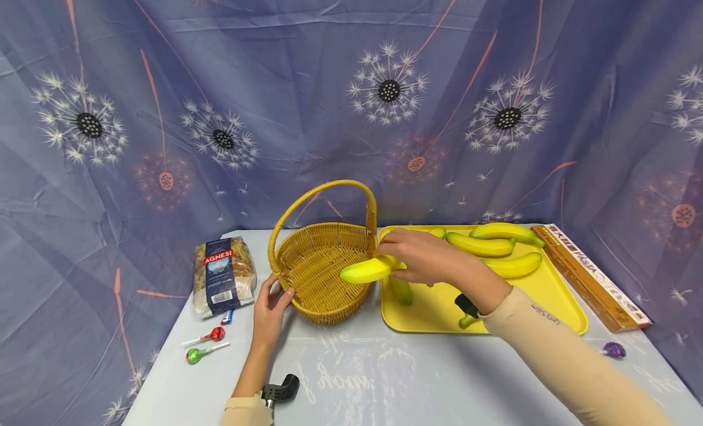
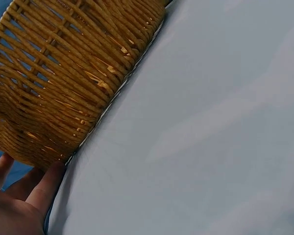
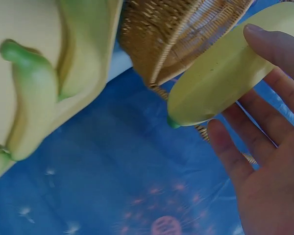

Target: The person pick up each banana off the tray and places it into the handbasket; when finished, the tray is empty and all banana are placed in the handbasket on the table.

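So the banana is up off the tabletop, hanging over the right rim of the wicker basket, with the right hand wrapped around its right end. The left hand sits against the basket's near-left wall, fingers relaxed and touching the weave. Just right of the basket there's a yellow tray with more bananas. A pasta bag and lollipops lie to the left.
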Action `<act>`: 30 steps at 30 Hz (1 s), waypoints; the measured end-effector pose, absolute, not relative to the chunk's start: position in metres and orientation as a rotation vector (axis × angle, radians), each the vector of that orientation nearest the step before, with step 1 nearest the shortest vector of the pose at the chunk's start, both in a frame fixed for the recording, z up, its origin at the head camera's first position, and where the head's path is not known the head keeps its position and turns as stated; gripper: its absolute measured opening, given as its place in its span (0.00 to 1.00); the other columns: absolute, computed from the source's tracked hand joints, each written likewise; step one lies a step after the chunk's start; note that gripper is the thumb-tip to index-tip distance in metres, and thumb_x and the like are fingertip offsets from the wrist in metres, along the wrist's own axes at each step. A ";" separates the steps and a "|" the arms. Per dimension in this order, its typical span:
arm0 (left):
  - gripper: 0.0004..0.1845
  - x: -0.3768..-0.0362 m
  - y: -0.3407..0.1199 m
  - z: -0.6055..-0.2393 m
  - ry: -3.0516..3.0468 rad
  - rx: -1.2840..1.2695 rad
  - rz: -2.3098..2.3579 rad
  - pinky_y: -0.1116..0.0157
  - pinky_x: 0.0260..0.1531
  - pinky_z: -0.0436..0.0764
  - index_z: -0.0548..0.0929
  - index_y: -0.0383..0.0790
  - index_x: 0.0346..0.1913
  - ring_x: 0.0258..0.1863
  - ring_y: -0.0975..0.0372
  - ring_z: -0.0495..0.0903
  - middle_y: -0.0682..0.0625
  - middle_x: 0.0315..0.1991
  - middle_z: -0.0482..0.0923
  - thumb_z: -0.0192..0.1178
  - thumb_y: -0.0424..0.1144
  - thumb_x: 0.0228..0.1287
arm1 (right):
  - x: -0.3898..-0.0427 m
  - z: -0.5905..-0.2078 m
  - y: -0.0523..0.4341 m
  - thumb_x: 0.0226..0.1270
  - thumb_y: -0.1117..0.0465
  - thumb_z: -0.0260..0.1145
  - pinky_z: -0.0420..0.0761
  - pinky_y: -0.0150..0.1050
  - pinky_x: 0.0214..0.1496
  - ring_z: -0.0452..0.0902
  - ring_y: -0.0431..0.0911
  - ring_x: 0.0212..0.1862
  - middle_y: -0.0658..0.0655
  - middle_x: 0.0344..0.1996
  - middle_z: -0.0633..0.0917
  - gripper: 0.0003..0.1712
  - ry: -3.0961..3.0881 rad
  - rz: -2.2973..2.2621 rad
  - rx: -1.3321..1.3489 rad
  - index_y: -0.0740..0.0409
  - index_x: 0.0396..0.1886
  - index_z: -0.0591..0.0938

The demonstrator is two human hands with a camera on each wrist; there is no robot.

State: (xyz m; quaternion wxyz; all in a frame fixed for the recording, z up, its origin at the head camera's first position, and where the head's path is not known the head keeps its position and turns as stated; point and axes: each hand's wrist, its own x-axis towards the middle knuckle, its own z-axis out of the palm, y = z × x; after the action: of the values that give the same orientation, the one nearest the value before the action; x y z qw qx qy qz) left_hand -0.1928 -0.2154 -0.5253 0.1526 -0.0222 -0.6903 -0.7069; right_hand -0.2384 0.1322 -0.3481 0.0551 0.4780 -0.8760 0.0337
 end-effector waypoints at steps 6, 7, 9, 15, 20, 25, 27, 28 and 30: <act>0.27 -0.193 -0.217 -0.525 -2.008 -0.056 -2.015 0.71 0.53 0.75 0.69 0.41 0.67 0.66 0.51 0.63 0.52 0.71 0.58 0.62 0.38 0.67 | -0.246 -0.334 0.103 0.57 0.49 0.73 0.77 0.38 0.47 0.71 0.43 0.49 0.45 0.50 0.78 0.28 -2.681 -0.062 1.507 0.45 0.58 0.79; 0.27 -0.193 -0.217 -0.525 -2.007 -0.057 -2.019 0.71 0.53 0.75 0.69 0.40 0.67 0.66 0.51 0.63 0.52 0.71 0.58 0.62 0.37 0.67 | -0.248 -0.332 0.098 0.57 0.49 0.73 0.77 0.38 0.45 0.71 0.43 0.49 0.45 0.49 0.78 0.28 -2.690 -0.080 1.519 0.45 0.58 0.79; 0.28 -0.193 -0.218 -0.526 -1.999 -0.060 -2.029 0.70 0.52 0.76 0.68 0.39 0.68 0.66 0.52 0.63 0.52 0.71 0.58 0.62 0.37 0.67 | -0.251 -0.330 0.089 0.57 0.51 0.73 0.77 0.38 0.43 0.71 0.43 0.48 0.45 0.48 0.78 0.27 -2.704 -0.123 1.544 0.45 0.57 0.79; 0.29 -0.193 -0.218 -0.527 -2.017 -0.037 -2.000 0.70 0.52 0.76 0.68 0.40 0.68 0.66 0.53 0.64 0.54 0.71 0.59 0.63 0.39 0.66 | -0.258 -0.330 0.061 0.58 0.57 0.72 0.77 0.36 0.40 0.71 0.43 0.48 0.46 0.47 0.78 0.24 -2.678 -0.298 1.630 0.44 0.55 0.79; 0.29 -0.192 -0.218 -0.527 -2.040 -0.023 -1.967 0.72 0.52 0.75 0.69 0.40 0.67 0.66 0.52 0.64 0.53 0.71 0.58 0.63 0.41 0.66 | -0.259 -0.340 0.039 0.58 0.60 0.70 0.76 0.34 0.38 0.71 0.44 0.47 0.48 0.45 0.78 0.24 -2.582 -0.500 1.703 0.45 0.56 0.78; 0.28 -0.193 -0.217 -0.525 -2.029 -0.019 -1.961 0.72 0.53 0.75 0.70 0.41 0.67 0.65 0.52 0.65 0.53 0.71 0.59 0.63 0.39 0.66 | -0.260 -0.348 0.018 0.60 0.58 0.70 0.77 0.34 0.37 0.71 0.45 0.47 0.49 0.47 0.78 0.25 -2.498 -0.732 1.734 0.46 0.58 0.77; 0.27 -0.193 -0.218 -0.524 -2.030 -0.014 -1.968 0.71 0.53 0.75 0.70 0.42 0.67 0.65 0.53 0.65 0.54 0.70 0.59 0.63 0.39 0.66 | -0.260 -0.351 0.010 0.61 0.57 0.69 0.78 0.35 0.38 0.71 0.45 0.49 0.49 0.49 0.78 0.26 -2.501 -0.783 1.727 0.45 0.60 0.76; 0.27 -0.193 -0.218 -0.524 -2.035 -0.015 -1.974 0.71 0.53 0.75 0.70 0.42 0.67 0.65 0.54 0.65 0.55 0.71 0.59 0.63 0.39 0.66 | -0.260 -0.352 0.006 0.61 0.57 0.69 0.78 0.35 0.38 0.72 0.45 0.49 0.49 0.49 0.78 0.27 -2.508 -0.797 1.718 0.44 0.61 0.76; 0.28 -0.193 -0.220 -0.521 -2.047 -0.021 -1.978 0.71 0.53 0.75 0.70 0.43 0.67 0.65 0.54 0.65 0.56 0.71 0.58 0.63 0.41 0.66 | -0.262 -0.355 -0.001 0.62 0.58 0.69 0.79 0.36 0.39 0.72 0.45 0.50 0.49 0.50 0.79 0.27 -2.531 -0.807 1.699 0.43 0.61 0.76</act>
State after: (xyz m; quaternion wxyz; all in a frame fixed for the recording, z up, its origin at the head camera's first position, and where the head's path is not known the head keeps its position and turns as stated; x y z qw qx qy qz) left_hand -0.1933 -0.2201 -0.5213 0.1469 -0.0074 -0.7113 -0.6873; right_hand -0.2617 -0.0010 -0.3546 -0.0060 0.5387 -0.8027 -0.2558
